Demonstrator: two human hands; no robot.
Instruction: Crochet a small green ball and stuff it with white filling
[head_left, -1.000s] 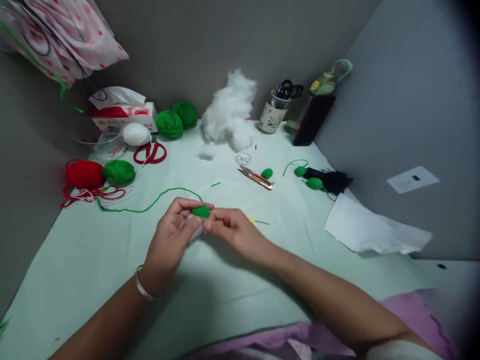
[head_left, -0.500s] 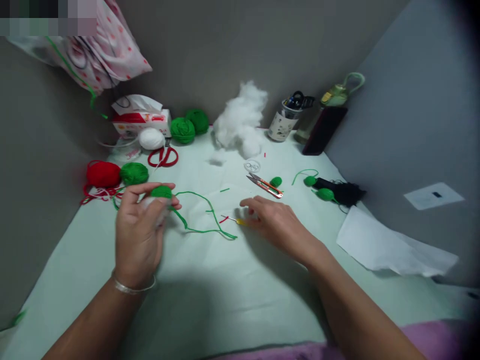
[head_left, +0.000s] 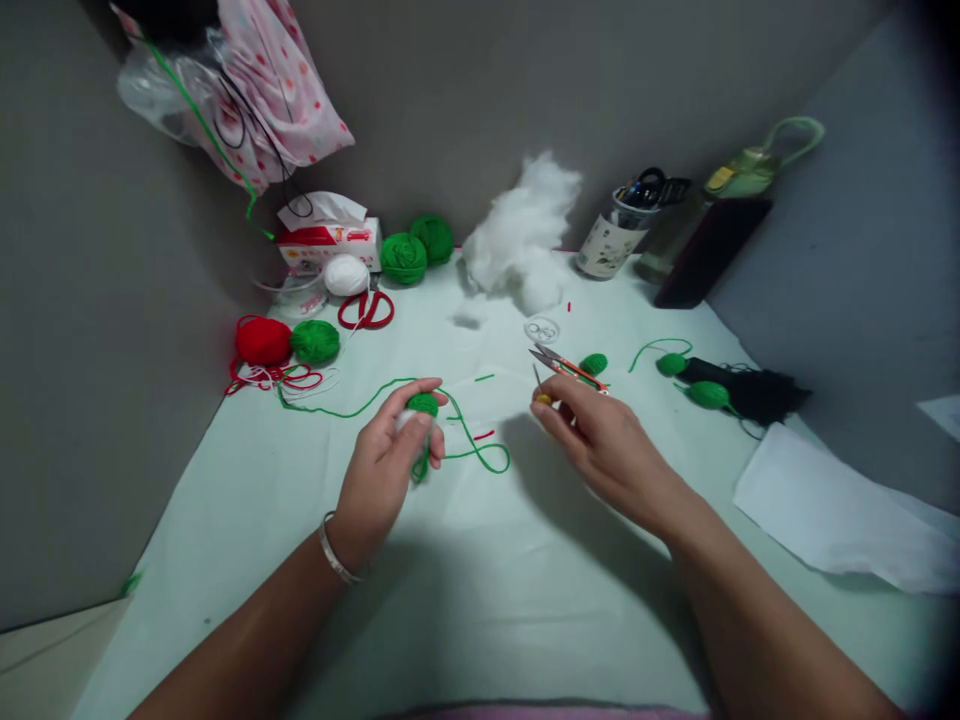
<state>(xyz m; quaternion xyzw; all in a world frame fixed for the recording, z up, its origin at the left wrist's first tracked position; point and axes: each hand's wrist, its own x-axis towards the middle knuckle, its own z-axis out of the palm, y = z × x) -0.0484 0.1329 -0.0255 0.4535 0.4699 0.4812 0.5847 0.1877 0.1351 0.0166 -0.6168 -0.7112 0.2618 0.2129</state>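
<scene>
My left hand point(head_left: 386, 455) is closed around a small green crocheted piece point(head_left: 424, 404) with white showing beneath it, perhaps stuffing. From it green yarn point(head_left: 471, 432) loops across the cloth and runs back to the left. Between the fingertips of my right hand point(head_left: 589, 430) is a crochet hook point(head_left: 541, 392), its thin metal shaft pointing up and its yellow handle mostly hidden. Just beyond that hand lie orange-handled thread snips point(head_left: 571, 367) and a small green crocheted oval point(head_left: 594, 364). A short red yarn scrap point(head_left: 484, 435) rests between my hands.
White fibre stuffing point(head_left: 517, 240) is heaped at the back. Yarn balls, red scissors point(head_left: 366, 310) and a tissue box point(head_left: 334, 240) stand at left. A pen cup point(head_left: 611, 240), bottle, phone point(head_left: 712, 250), black bundle point(head_left: 750, 390) and white paper point(head_left: 847, 510) occupy the right.
My right hand has picked the crochet hook up off the cloth and raised it. The left hand still holds the green piece, and its yarn loop has shifted. The view has turned slightly left.
</scene>
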